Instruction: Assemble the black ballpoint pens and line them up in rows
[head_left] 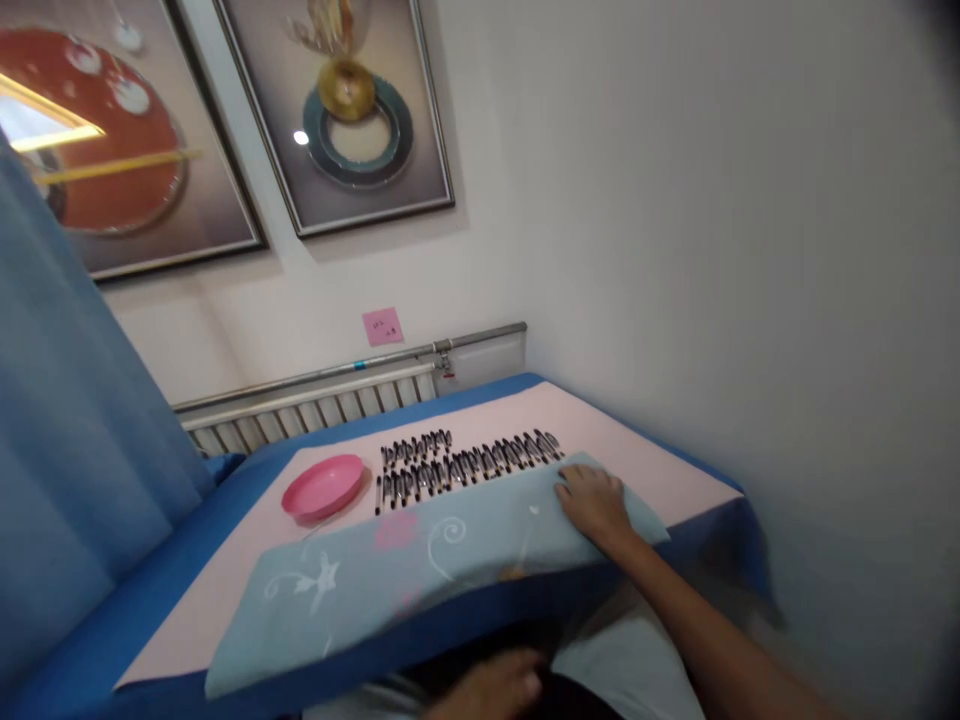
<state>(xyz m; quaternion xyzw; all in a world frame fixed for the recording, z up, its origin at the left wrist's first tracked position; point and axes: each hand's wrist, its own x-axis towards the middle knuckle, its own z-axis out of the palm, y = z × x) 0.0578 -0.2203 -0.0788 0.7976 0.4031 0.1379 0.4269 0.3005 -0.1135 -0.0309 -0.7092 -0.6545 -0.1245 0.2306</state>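
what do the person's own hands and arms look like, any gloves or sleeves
The right hand is bare, with no glove, and no watch or band shows at the wrist. The right forearm is slender and uncovered as far as the picture shows it. The left hand also looks gloveless, but it is blurred and cut off, so any left sleeve is out of view.

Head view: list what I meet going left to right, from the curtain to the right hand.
Blue curtain → pink dish → rows of dark pen-like items → right hand.
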